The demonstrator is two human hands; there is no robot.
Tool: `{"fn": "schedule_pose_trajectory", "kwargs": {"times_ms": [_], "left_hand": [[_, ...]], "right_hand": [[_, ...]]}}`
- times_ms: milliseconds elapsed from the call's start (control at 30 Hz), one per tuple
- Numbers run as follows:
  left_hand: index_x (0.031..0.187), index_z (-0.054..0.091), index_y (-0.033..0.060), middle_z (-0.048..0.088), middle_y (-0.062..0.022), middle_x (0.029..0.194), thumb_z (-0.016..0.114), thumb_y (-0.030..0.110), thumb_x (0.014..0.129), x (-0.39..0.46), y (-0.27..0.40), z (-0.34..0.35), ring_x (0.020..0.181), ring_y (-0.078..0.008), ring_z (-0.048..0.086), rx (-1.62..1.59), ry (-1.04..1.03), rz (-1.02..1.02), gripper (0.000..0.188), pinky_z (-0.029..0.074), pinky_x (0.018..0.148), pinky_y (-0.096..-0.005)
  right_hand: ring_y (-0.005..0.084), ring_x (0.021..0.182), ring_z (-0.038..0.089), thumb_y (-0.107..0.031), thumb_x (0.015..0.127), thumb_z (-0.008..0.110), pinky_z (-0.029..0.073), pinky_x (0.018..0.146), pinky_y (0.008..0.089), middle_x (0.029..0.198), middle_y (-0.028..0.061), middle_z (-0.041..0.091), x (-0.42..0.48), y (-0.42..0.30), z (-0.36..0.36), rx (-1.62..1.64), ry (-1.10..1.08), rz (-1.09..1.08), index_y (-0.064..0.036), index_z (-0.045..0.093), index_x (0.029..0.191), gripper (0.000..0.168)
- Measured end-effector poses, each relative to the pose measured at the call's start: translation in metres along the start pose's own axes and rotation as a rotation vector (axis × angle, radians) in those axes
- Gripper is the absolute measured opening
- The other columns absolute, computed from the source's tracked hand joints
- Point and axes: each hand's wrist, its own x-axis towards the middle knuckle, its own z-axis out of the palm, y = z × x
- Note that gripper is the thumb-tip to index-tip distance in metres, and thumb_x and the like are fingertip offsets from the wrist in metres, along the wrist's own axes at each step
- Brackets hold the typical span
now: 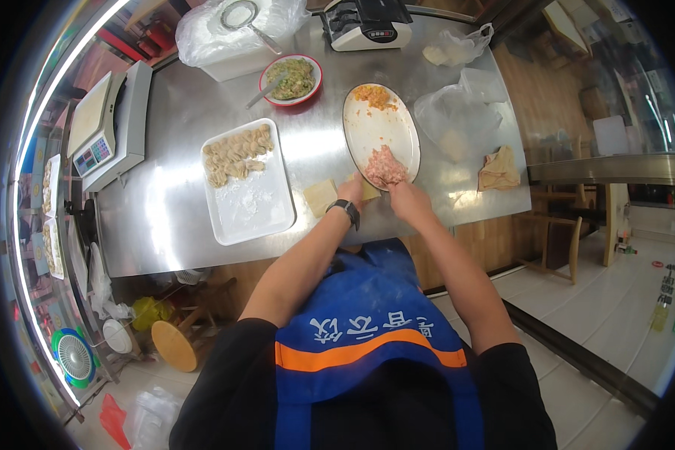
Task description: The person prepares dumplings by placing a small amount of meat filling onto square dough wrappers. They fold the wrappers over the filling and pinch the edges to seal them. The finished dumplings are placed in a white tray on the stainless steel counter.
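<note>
My left hand point(351, 191), with a dark watch at the wrist, holds a square dough wrapper point(369, 191) beside the near edge of an oval dish. More wrappers point(319, 198) lie on the steel table left of it. My right hand point(409, 201) grips a thin utensil, mostly hidden, at the pink minced meat point(386, 165) in the near end of the oval dish point(381, 125). Orange-yellow chopped filling point(374, 97) sits at the dish's far end. Folded wontons point(236, 151) stand in rows on a white tray point(251, 225) dusted with flour, to the left.
A red-rimmed bowl point(319, 76) of green filling with a knife-like utensil stands behind. Farther back are a strainer point(239, 14) on a plastic-covered box and a banknote counter point(368, 28). A scale point(98, 126) is at left; plastic bags point(455, 118) and a cloth point(499, 169) lie right.
</note>
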Motion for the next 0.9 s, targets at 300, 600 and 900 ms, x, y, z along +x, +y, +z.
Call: {"fn": "schedule_pose_trajectory", "kwargs": {"times_ms": [300,600,900], "left_hand": [[0.112,0.050,-0.0103,0.058,-0.0194,0.104,0.051,0.039,0.093,0.018,-0.008,-0.003,0.079,-0.0295,0.064,0.090,0.018,0.073,0.052,0.056,0.058,-0.0426],[0.122,0.047,-0.0047,0.056,-0.0160,0.115,0.040,0.031,0.099,-0.009,0.006,0.007,0.100,-0.0293,0.060,0.040,-0.017,0.008,0.042,0.053,0.080,-0.0432],[0.119,0.047,-0.0043,0.058,-0.0148,0.109,0.029,0.030,0.103,-0.001,0.001,-0.004,0.094,-0.0281,0.061,-0.133,-0.181,-0.037,0.042,0.053,0.081,-0.0439]], "right_hand": [[0.0429,0.094,0.060,-0.027,0.094,0.038,0.046,0.082,0.0507,0.101,0.0269,0.062,0.021,0.021,0.022,0.126,-0.022,0.018,0.001,0.062,0.099,0.038],[0.0435,0.086,0.060,-0.031,0.096,0.035,0.046,0.075,0.0522,0.092,0.0261,0.062,-0.002,0.013,0.015,0.103,-0.027,-0.055,-0.003,0.060,0.093,0.039],[0.0447,0.089,0.058,-0.028,0.095,0.040,0.046,0.078,0.0492,0.095,0.0273,0.061,0.005,0.026,0.045,0.463,0.043,-0.105,0.000,0.060,0.100,0.035]]}}
